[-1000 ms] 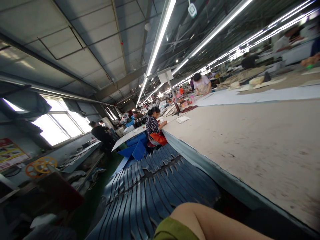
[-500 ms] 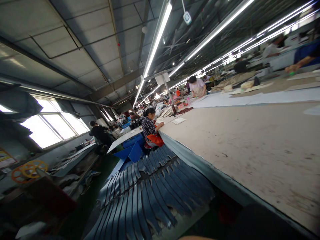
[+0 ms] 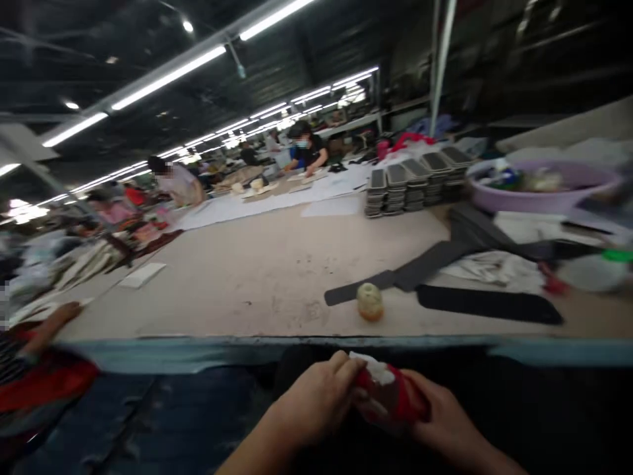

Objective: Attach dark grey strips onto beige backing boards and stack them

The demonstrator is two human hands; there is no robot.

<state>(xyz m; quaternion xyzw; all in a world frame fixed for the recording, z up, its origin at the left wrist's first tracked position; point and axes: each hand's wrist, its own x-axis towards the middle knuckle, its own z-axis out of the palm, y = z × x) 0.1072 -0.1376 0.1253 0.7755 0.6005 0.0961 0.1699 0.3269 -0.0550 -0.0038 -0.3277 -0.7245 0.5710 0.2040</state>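
Below table edge [image 3: 316, 344], red cloth [image 3: 395, 399] between hands' grip.

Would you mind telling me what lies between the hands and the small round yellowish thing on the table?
In the head view, only the table's blue edge and bare tabletop separate the hands from it.

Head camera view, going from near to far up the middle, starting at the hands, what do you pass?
Left hand and right hand on a red and white thing → table edge → small round yellowish object → stacks of dark flat pieces
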